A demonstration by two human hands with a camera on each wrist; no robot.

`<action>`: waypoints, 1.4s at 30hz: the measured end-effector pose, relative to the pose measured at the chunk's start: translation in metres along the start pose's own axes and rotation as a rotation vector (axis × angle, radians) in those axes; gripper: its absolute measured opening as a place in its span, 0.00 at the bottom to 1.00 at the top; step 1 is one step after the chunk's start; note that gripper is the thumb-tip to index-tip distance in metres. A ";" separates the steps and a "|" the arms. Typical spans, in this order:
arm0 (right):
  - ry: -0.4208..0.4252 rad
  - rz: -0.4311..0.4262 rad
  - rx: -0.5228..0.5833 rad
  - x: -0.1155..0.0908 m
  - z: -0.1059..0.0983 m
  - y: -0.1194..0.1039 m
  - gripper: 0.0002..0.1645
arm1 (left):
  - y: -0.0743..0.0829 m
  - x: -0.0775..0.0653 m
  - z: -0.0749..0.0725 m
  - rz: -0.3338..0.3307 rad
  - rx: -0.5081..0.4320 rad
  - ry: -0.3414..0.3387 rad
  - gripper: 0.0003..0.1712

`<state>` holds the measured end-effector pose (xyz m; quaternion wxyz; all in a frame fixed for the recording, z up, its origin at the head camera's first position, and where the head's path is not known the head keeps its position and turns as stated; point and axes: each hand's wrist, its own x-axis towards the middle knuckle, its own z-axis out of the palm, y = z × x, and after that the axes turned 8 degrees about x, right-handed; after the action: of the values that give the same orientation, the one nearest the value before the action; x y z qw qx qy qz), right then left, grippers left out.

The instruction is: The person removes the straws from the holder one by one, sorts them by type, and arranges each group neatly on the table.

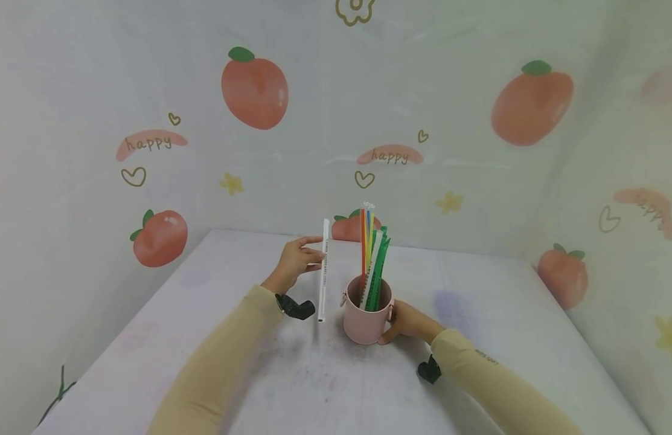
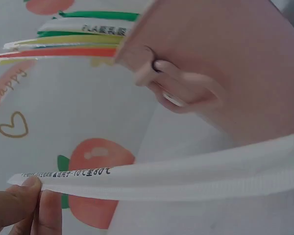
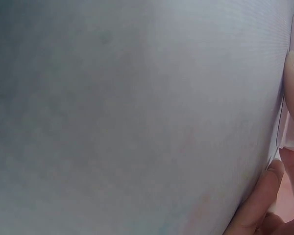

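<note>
My left hand [image 1: 297,261] pinches a white paper-wrapped straw [image 1: 323,272] upright, just left of a pink bucket [image 1: 363,326]. In the left wrist view, thumb and fingers grip the printed wrapper [image 2: 83,172] near its end. The bucket stands on the table, with a small ring handle [image 2: 186,88] at its side. Several straws lean in it: a red straw [image 1: 363,241], yellow and blue ones in clear wrap, a white wrapped one and green wrapped straws [image 1: 383,260]. Around the bucket's lower right side curls my right hand [image 1: 412,321], its fingers [image 3: 257,200] low against the wall.
A white cloth covers the table [image 1: 205,362]. Behind and beside it hangs a pale curtain [image 1: 325,90] printed with peaches and hearts. A thin dark green tie [image 1: 60,396] sticks up at the left edge. Black wrist straps sit on both sleeves.
</note>
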<state>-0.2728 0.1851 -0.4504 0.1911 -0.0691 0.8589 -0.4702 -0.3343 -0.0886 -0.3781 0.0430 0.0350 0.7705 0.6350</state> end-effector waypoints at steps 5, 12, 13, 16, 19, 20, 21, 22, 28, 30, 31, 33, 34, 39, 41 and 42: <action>-0.005 -0.001 0.004 0.000 0.000 0.000 0.56 | -0.023 0.000 0.006 -0.061 0.041 -0.010 0.27; -0.007 -0.007 -0.006 0.000 0.000 0.000 0.57 | -0.051 0.000 0.016 -0.120 0.105 -0.015 0.26; -0.006 -0.007 -0.010 0.001 0.000 0.000 0.57 | -0.053 -0.001 0.018 -0.124 0.119 -0.013 0.26; -0.005 -0.012 -0.012 0.001 -0.001 0.001 0.57 | -0.059 -0.001 0.020 -0.135 0.163 -0.011 0.26; 0.000 -0.009 -0.016 0.002 0.000 0.002 0.57 | -0.063 -0.002 0.022 -0.139 0.199 -0.011 0.25; 0.000 -0.010 -0.014 0.001 -0.001 0.002 0.57 | -0.065 -0.002 0.022 -0.141 0.205 -0.014 0.25; 0.000 -0.009 -0.012 0.001 -0.001 0.002 0.57 | -0.066 -0.002 0.022 -0.145 0.214 -0.014 0.25; 0.000 -0.008 -0.010 0.001 0.000 0.002 0.57 | -0.067 -0.002 0.022 -0.146 0.220 -0.014 0.25; -0.006 -0.004 0.004 0.000 0.000 0.001 0.58 | -0.073 -0.004 0.023 -0.144 0.244 -0.041 0.25; -0.006 -0.008 0.008 -0.001 0.000 0.001 0.58 | -0.074 -0.005 0.023 -0.140 0.245 -0.049 0.25; -0.006 -0.010 0.010 -0.001 0.000 0.000 0.58 | -0.074 -0.005 0.024 -0.139 0.245 -0.054 0.25; -0.005 -0.007 0.008 -0.001 0.000 0.000 0.59 | -0.075 -0.006 0.024 -0.137 0.256 -0.060 0.25; -0.004 -0.005 0.005 -0.002 0.000 -0.001 0.59 | -0.075 -0.006 0.024 -0.135 0.263 -0.063 0.25; 0.000 0.007 -0.018 -0.003 0.001 -0.004 0.59 | -0.075 -0.005 0.026 -0.130 0.307 -0.071 0.25; 0.002 0.013 -0.030 -0.003 0.001 -0.005 0.59 | -0.073 -0.005 0.026 -0.129 0.322 -0.073 0.26; 0.002 0.017 -0.038 -0.003 0.000 -0.005 0.59 | -0.073 -0.005 0.027 -0.134 0.325 -0.075 0.26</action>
<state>-0.2698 0.1828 -0.4452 0.1929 -0.0649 0.8684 -0.4522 -0.3258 -0.0771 -0.4547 0.1078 0.0140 0.8614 0.4961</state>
